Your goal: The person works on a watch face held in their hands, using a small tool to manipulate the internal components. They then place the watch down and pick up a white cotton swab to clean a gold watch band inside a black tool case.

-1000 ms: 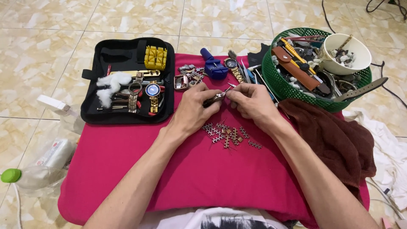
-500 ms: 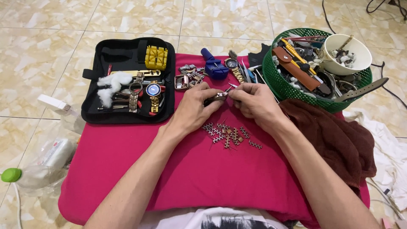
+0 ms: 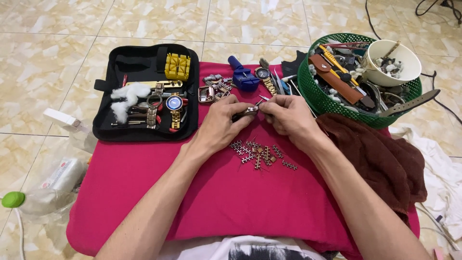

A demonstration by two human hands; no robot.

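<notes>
My left hand (image 3: pixel 222 121) and my right hand (image 3: pixel 288 114) meet over a red cushion (image 3: pixel 144 192), fingertips pinched together on a small metal watch band piece (image 3: pixel 250 110). A thin tool tip pokes up between the fingers. Just below the hands lies a scatter of loose metal band links (image 3: pixel 262 155) on the cushion. Both forearms reach in from the bottom of the view.
A black open tool case (image 3: pixel 108 127) with watches, cotton and a yellow block lies at the left. A blue band tool (image 3: pixel 243 78) and a watch (image 3: pixel 263 76) sit behind the hands. A green basket (image 3: pixel 313 98) with tools and a white bowl stands right, beside a brown cloth (image 3: pixel 380 154).
None of the objects moved. My hands stay together on the small piece, with only slight finger shifts.
</notes>
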